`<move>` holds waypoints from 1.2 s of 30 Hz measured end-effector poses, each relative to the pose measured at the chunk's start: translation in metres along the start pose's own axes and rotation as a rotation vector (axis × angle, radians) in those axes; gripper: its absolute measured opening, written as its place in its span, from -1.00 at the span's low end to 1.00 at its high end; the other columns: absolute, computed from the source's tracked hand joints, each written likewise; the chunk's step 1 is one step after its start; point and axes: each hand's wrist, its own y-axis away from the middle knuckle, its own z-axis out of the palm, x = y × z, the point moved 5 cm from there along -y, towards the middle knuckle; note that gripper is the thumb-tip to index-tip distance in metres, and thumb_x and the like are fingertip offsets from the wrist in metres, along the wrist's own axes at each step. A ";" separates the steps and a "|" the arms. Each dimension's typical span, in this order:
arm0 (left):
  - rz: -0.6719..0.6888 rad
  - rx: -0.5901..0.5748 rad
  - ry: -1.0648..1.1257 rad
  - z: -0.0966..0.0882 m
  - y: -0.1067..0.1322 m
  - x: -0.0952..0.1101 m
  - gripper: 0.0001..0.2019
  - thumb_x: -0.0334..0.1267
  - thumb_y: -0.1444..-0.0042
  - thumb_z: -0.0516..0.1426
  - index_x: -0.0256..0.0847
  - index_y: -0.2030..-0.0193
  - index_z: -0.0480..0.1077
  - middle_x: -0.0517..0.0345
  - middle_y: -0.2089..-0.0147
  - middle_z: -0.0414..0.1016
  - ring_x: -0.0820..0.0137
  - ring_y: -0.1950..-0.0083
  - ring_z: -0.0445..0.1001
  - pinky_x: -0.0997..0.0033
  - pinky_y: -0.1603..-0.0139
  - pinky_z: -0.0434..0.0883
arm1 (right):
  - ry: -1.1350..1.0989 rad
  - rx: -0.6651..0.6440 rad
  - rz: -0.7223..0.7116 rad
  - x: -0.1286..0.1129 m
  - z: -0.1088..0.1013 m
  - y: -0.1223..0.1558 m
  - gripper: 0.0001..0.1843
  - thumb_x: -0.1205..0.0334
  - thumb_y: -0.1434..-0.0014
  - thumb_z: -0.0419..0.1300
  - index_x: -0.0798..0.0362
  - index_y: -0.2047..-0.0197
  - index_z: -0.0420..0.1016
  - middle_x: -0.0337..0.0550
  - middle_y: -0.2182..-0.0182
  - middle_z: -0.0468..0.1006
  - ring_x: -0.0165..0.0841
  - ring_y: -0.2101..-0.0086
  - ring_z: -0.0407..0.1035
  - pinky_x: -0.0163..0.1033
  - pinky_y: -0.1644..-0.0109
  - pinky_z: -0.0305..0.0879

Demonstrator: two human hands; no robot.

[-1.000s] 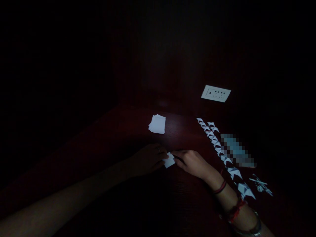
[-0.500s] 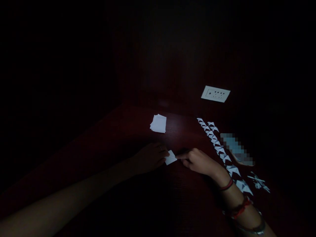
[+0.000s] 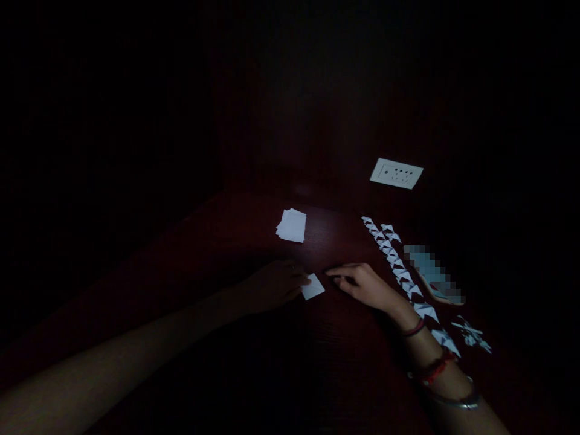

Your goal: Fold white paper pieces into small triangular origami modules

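A small square of white paper (image 3: 314, 287), with a faint crease, lies on the dark red table (image 3: 362, 362) in front of me. From the left, my left hand (image 3: 278, 283) holds its edge, the thumb lying on top; the other fingers are in deep shadow. To the paper's right is my right hand (image 3: 365, 284), its fingers apart and nothing in them. The index fingertip is a short gap from the paper's corner. Several bands circle my right wrist and forearm.
A stack of white paper (image 3: 292, 225) rests farther back. Folded white paper pieces (image 3: 395, 260) form a row along the right. Beyond them are a blurred-out flat object (image 3: 432, 275) and a pile of small white strips (image 3: 472, 333). A wall socket (image 3: 397, 173) sits behind.
My right index finger has come off the paper's right corner, and the hand has moved slightly up and away. My left hand stays on the paper.
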 end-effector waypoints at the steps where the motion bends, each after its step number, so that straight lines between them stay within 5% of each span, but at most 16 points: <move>1: -0.002 0.008 0.003 0.000 0.001 0.000 -0.74 -0.33 -0.17 -0.05 -0.17 0.01 0.27 0.12 0.02 0.33 0.34 0.02 0.26 0.31 0.01 0.19 | -0.006 -0.007 -0.003 0.000 0.002 0.000 -0.63 0.37 -0.11 -0.02 0.08 0.01 0.36 -0.11 0.14 0.47 -0.39 0.22 0.38 -0.30 0.14 0.26; 5: 0.001 0.030 0.018 0.000 0.001 -0.002 -0.72 -0.38 -0.13 -0.02 -0.19 0.00 0.25 0.11 0.01 0.32 0.35 0.02 0.26 0.32 0.02 0.21 | 0.018 -0.074 -0.025 -0.007 0.013 -0.001 -0.62 0.30 -0.12 0.02 0.02 -0.04 0.31 -0.14 0.23 0.50 -0.42 0.34 0.38 -0.33 0.25 0.26; 15: 0.046 0.048 0.076 -0.003 0.001 -0.001 -0.66 -0.46 -0.06 -0.01 -0.17 0.00 0.24 0.11 -0.04 0.28 0.33 -0.04 0.22 0.28 -0.04 0.19 | 0.059 -0.050 -0.012 -0.008 0.018 -0.001 -0.65 0.24 -0.14 0.01 0.01 0.00 0.34 -0.11 0.16 0.47 -0.35 0.22 0.37 -0.26 0.15 0.23; 23: 0.017 0.011 0.062 0.001 -0.001 -0.001 -0.64 -0.47 -0.04 0.00 -0.18 -0.01 0.23 0.11 -0.04 0.28 0.31 -0.02 0.22 0.26 -0.03 0.19 | 0.105 -0.069 0.019 -0.004 0.020 -0.005 -0.61 0.18 -0.12 0.01 0.02 -0.03 0.32 -0.17 0.34 0.53 -0.43 0.43 0.37 -0.34 0.32 0.22; 36: 0.062 0.018 -0.087 0.000 -0.001 -0.004 -0.67 -0.49 -0.02 0.06 -0.16 0.06 0.32 0.13 0.03 0.35 0.30 0.02 0.24 0.28 0.03 0.20 | 0.117 -0.054 0.005 -0.006 0.021 -0.008 -0.60 0.21 -0.11 0.01 -0.02 -0.05 0.29 -0.15 0.14 0.48 -0.32 0.22 0.40 -0.27 0.15 0.27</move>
